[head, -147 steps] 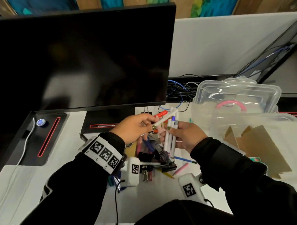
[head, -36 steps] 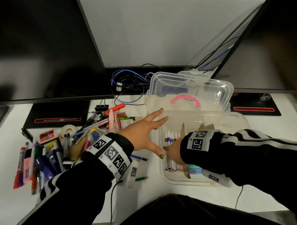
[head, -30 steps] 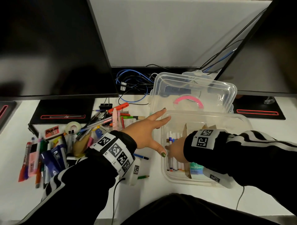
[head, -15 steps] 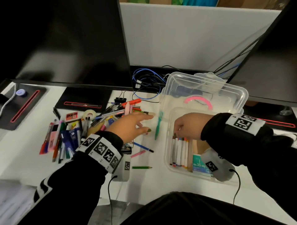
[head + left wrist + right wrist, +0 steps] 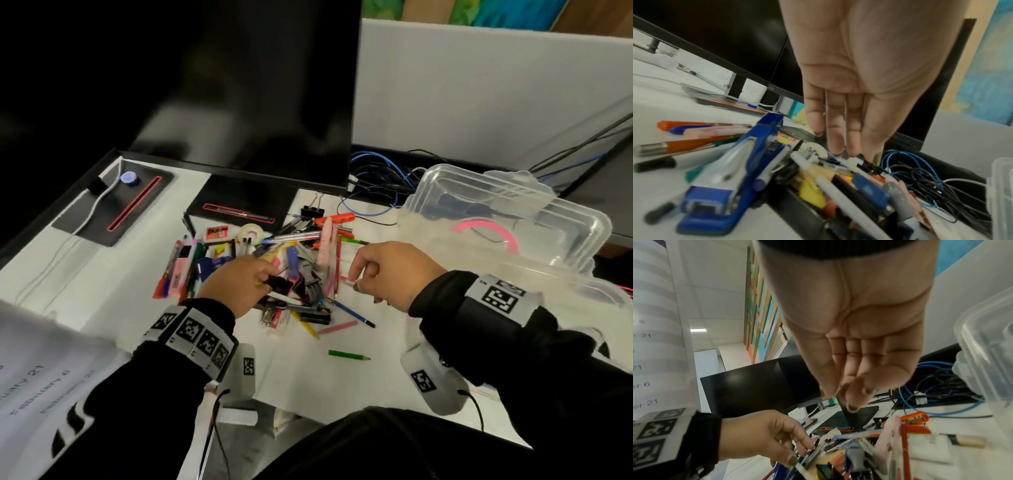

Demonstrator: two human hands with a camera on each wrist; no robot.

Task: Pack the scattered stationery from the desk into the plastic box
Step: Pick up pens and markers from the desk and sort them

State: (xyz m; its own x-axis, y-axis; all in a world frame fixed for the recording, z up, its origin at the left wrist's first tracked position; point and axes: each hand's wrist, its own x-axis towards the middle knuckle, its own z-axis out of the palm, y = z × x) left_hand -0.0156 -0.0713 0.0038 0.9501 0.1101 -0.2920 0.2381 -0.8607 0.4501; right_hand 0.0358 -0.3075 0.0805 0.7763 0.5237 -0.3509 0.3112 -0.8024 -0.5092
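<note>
A heap of scattered stationery (image 5: pixel 298 260) lies mid-desk: pens, markers, clips, a tape roll (image 5: pixel 251 233) and a blue stapler (image 5: pixel 740 178). My left hand (image 5: pixel 260 274) reaches into the heap from the left. Its fingers (image 5: pixel 838 129) are straight and touch the items, and its thumb (image 5: pixel 792 461) rests on a white pen. My right hand (image 5: pixel 363 270) hovers at the heap's right edge with its fingers (image 5: pixel 849 386) loosely bent and nothing in them. The clear plastic box (image 5: pixel 548 212) stands at the right with its pink-handled lid tipped back. What it holds is out of view.
Green (image 5: pixel 347 355), pink (image 5: pixel 337 328) and blue (image 5: pixel 352 313) pencils lie loose in front of the heap. A dark monitor (image 5: pixel 205 85) and its base (image 5: pixel 239 209) stand behind. Tangled cables (image 5: pixel 376 174) sit at the back, and a printed sheet (image 5: pixel 41 359) is at lower left.
My right hand came out of the box, leaving the markers inside, and moved left to the heap. My left hand dropped into the heap. The head view swung left.
</note>
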